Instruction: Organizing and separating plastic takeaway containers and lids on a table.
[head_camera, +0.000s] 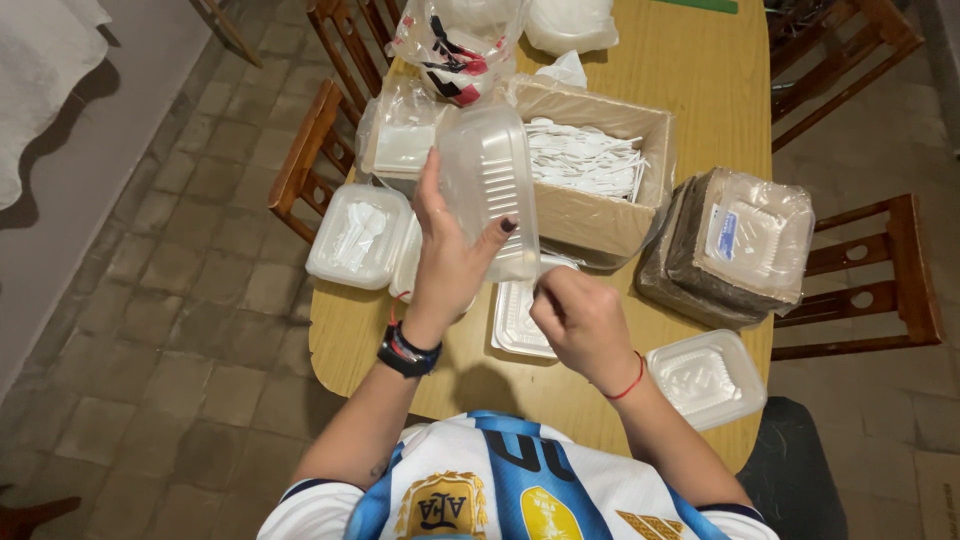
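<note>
While the left hand (447, 262) grips a clear plastic container (490, 195) upright above the wooden table (690, 75), thumb on its ribbed face and fingers wrapped behind, the right hand (580, 318) sits lower and just to the right, curled closed near the container's bottom edge; whether it pinches anything there cannot be told. Directly under the hands lies a flat clear lid (515, 320) on the table. Behind the held container stands an open cardboard box (600, 215) filled with white plastic cutlery (585, 160). To the left of the hands, at the table's edge, rests a closed container (358, 235) with white cutlery inside, and to the right, near the front edge, another closed container (706, 378). Further right sits a wrapped stack of containers (735, 250) in clear film. A plastic bag (455, 45) with red and black contents lies at the far end, and wooden chairs (860, 275) stand around the table.
</note>
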